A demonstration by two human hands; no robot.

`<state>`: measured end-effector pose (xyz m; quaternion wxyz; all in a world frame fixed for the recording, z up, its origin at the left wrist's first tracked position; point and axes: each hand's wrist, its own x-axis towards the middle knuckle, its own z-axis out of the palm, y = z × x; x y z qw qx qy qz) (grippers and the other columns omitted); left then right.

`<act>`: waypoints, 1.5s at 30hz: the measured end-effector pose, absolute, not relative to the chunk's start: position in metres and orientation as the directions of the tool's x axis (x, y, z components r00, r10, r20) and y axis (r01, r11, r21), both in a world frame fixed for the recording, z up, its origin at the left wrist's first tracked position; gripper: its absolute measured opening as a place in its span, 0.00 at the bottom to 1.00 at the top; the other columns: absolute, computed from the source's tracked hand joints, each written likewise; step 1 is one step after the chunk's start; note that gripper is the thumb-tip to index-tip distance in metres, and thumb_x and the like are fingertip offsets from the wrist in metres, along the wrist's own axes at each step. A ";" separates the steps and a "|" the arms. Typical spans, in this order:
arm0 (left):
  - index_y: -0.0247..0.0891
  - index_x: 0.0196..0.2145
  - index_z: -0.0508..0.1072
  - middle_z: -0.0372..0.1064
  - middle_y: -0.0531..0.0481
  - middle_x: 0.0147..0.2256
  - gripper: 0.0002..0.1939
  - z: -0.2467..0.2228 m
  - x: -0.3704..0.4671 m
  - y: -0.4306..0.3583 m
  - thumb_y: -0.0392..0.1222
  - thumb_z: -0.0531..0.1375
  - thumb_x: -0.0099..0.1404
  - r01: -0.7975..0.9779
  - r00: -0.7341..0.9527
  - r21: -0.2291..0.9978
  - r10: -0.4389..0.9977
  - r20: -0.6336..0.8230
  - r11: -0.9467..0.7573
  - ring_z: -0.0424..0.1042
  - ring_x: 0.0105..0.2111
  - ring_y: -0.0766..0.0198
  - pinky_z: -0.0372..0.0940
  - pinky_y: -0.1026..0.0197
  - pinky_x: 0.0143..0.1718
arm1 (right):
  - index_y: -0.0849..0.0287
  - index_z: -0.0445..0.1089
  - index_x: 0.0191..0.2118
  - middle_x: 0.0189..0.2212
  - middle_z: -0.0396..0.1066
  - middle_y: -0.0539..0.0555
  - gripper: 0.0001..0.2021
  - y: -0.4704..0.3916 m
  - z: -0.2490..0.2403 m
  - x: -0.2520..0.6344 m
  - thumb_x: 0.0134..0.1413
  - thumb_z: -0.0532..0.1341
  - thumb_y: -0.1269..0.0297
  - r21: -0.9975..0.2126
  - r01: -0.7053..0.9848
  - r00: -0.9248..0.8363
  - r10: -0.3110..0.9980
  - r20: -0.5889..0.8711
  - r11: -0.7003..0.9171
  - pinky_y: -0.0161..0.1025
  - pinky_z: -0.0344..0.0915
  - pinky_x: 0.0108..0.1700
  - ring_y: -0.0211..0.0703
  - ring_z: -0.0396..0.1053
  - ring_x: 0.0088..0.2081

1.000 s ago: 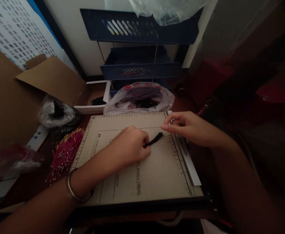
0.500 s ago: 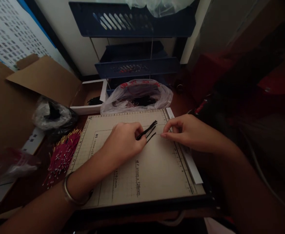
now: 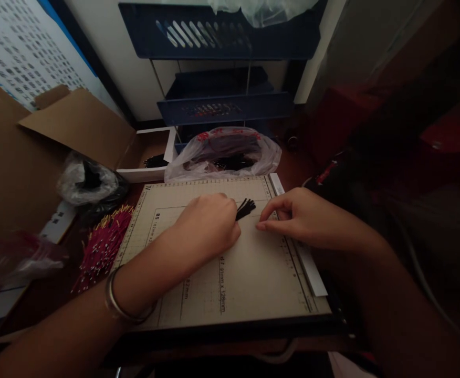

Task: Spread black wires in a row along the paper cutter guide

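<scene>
A bundle of short black cords [image 3: 246,209] is pinched in my left hand [image 3: 208,223], its loose ends fanned out to the right past the fingertips. That hand is closed above the ruled trimmer board [image 3: 253,278], and the rest of the bundle is hidden by the fingers. My right hand [image 3: 293,216] hovers over the board's right edge, just right of the cord ends. Its thumb and index finger curve toward each other with a small gap, and nothing shows between them.
Dark red cords with yellow ends [image 3: 106,247] lie left of the board. Behind it stand a plastic bag [image 3: 178,163] holding black cords, an open carton [image 3: 147,175] and a blue rack [image 3: 226,110]. A white strip [image 3: 309,268] runs along the board's right edge.
The left fingers have closed further around the black cords, whose ends now sit in a tighter fan. My right hand has barely moved, and the view has shifted slightly.
</scene>
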<state>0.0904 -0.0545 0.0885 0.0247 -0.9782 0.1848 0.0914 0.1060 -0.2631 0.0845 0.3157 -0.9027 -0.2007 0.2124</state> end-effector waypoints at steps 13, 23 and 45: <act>0.38 0.26 0.77 0.68 0.55 0.20 0.05 0.069 0.100 -0.038 0.41 0.63 0.55 -0.260 0.924 0.612 -0.376 -0.067 -0.747 0.64 0.23 0.67 0.55 0.62 0.27 | 0.51 0.83 0.45 0.39 0.80 0.47 0.15 -0.255 0.080 0.098 0.65 0.60 0.54 -0.725 0.198 0.810 0.526 -0.257 -0.660 0.32 0.61 0.39 0.36 0.73 0.40; 0.35 0.27 0.76 0.64 0.58 0.21 0.09 0.049 0.091 -0.046 0.40 0.62 0.64 -0.309 0.930 0.859 -0.319 0.184 -0.407 0.59 0.23 0.72 0.54 0.67 0.24 | 0.61 0.74 0.30 0.26 0.68 0.47 0.19 -0.250 0.076 0.099 0.67 0.59 0.53 -0.819 0.236 0.868 0.492 -0.064 -0.523 0.32 0.52 0.32 0.30 0.60 0.31; 0.34 0.36 0.84 0.81 0.53 0.29 0.04 0.035 0.090 -0.048 0.30 0.68 0.66 -0.637 0.766 0.650 -0.249 0.592 -0.415 0.71 0.25 0.71 0.64 0.68 0.28 | 0.63 0.74 0.26 0.20 0.66 0.46 0.18 -0.249 0.069 0.099 0.66 0.64 0.59 -0.739 0.468 0.864 0.429 0.265 -0.485 0.29 0.52 0.30 0.27 0.56 0.25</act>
